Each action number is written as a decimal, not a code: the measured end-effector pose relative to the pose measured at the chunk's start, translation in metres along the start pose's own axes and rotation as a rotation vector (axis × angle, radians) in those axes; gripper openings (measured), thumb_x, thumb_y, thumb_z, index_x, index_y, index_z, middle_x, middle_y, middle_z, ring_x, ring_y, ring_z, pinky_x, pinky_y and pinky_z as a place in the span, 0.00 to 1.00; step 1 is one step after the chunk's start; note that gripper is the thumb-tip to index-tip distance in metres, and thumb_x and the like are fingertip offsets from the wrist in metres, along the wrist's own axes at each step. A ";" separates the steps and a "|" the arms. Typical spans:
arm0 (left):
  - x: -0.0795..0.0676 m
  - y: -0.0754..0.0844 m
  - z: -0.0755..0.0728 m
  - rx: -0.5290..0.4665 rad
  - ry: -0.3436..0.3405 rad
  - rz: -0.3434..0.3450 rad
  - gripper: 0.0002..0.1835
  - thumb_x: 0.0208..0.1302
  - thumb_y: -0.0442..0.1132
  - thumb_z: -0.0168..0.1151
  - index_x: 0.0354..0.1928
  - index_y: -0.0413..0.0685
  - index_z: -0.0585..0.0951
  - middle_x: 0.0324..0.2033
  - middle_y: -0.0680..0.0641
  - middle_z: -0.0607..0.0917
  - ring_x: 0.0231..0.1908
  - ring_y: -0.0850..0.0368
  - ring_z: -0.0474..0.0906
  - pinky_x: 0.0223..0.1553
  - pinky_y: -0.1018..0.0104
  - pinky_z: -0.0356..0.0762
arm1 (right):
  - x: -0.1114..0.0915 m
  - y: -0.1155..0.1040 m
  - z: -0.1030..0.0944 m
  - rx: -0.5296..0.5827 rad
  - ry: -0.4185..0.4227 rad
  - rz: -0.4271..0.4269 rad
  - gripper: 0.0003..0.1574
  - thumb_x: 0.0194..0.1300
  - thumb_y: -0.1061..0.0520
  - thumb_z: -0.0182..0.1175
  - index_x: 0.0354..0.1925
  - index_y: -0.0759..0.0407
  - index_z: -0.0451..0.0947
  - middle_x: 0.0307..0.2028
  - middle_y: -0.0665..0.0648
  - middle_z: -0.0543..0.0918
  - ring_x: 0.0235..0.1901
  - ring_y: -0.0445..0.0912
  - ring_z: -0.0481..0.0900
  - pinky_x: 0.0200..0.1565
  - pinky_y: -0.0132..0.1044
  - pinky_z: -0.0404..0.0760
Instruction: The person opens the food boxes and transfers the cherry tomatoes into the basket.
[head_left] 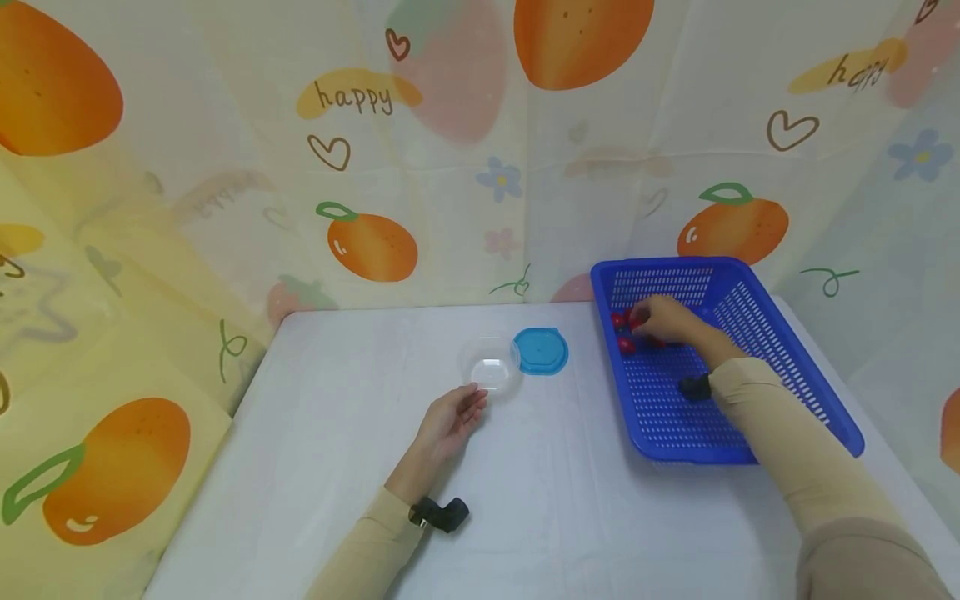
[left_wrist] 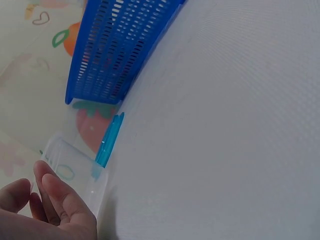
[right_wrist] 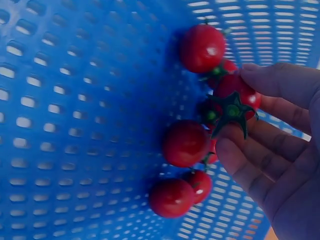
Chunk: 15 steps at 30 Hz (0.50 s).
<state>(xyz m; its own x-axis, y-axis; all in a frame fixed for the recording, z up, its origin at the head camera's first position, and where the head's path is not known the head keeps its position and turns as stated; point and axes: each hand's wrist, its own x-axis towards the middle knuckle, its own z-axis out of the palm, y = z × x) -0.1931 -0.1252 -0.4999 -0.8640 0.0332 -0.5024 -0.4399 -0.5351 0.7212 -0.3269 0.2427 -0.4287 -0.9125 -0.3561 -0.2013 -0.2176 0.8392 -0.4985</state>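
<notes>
In the blue basket, my right hand (right_wrist: 280, 145) pinches a red cherry tomato (right_wrist: 237, 92) between thumb and fingers, its green star-shaped stem facing the wrist camera. Several other cherry tomatoes (right_wrist: 185, 142) lie on the basket floor around the fingertips. My left hand (head_left: 450, 423) holds the near rim of a small clear plastic bowl (head_left: 491, 371) that stands on the table. In the left wrist view the bowl's clear wall (left_wrist: 75, 170) shows beyond the fingers. A blue lid (head_left: 542, 351) lies flat just right of the bowl.
The blue plastic basket (head_left: 637, 446) with slotted walls stands at the table's right side, its raised rim under my right forearm. A white cloth covers the table (head_left: 360, 367). A fruit-print curtain (head_left: 450, 208) hangs behind the far edge and at both sides.
</notes>
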 end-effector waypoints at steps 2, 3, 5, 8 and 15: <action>0.000 0.000 0.000 0.000 -0.001 -0.004 0.20 0.70 0.39 0.56 0.59 0.35 0.71 0.34 0.50 0.86 0.35 0.63 0.81 0.38 0.76 0.79 | 0.002 0.001 0.004 -0.020 -0.006 -0.012 0.17 0.63 0.62 0.61 0.48 0.71 0.79 0.43 0.68 0.84 0.37 0.52 0.81 0.43 0.47 0.84; 0.000 0.000 -0.001 0.002 -0.001 -0.006 0.20 0.70 0.39 0.56 0.59 0.36 0.71 0.34 0.50 0.86 0.35 0.63 0.81 0.38 0.76 0.79 | 0.003 0.002 0.006 -0.031 -0.008 -0.016 0.16 0.62 0.62 0.62 0.48 0.71 0.80 0.42 0.67 0.84 0.37 0.52 0.81 0.43 0.48 0.83; 0.000 0.000 -0.001 0.006 -0.001 -0.005 0.20 0.70 0.39 0.56 0.59 0.36 0.71 0.35 0.51 0.85 0.36 0.63 0.81 0.38 0.76 0.79 | 0.004 0.002 0.008 -0.059 -0.008 -0.029 0.15 0.61 0.63 0.62 0.46 0.71 0.80 0.41 0.66 0.85 0.37 0.52 0.80 0.44 0.48 0.82; 0.000 -0.001 -0.001 0.008 -0.001 0.000 0.19 0.70 0.39 0.56 0.58 0.36 0.72 0.34 0.51 0.86 0.35 0.63 0.81 0.38 0.76 0.79 | 0.005 0.002 0.011 -0.092 -0.012 -0.044 0.14 0.59 0.65 0.62 0.44 0.70 0.81 0.39 0.65 0.85 0.36 0.52 0.80 0.45 0.50 0.82; 0.000 -0.001 -0.001 0.003 -0.010 0.006 0.16 0.70 0.38 0.56 0.55 0.36 0.73 0.33 0.50 0.86 0.34 0.63 0.81 0.37 0.75 0.79 | 0.005 0.001 0.015 -0.162 -0.031 -0.086 0.12 0.55 0.65 0.62 0.40 0.69 0.82 0.34 0.63 0.85 0.32 0.50 0.78 0.40 0.47 0.81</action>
<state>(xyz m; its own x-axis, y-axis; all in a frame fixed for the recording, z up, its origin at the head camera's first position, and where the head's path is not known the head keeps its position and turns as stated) -0.1925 -0.1261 -0.5009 -0.8690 0.0385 -0.4934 -0.4355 -0.5331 0.7254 -0.3269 0.2356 -0.4428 -0.8776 -0.4397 -0.1909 -0.3494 0.8595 -0.3731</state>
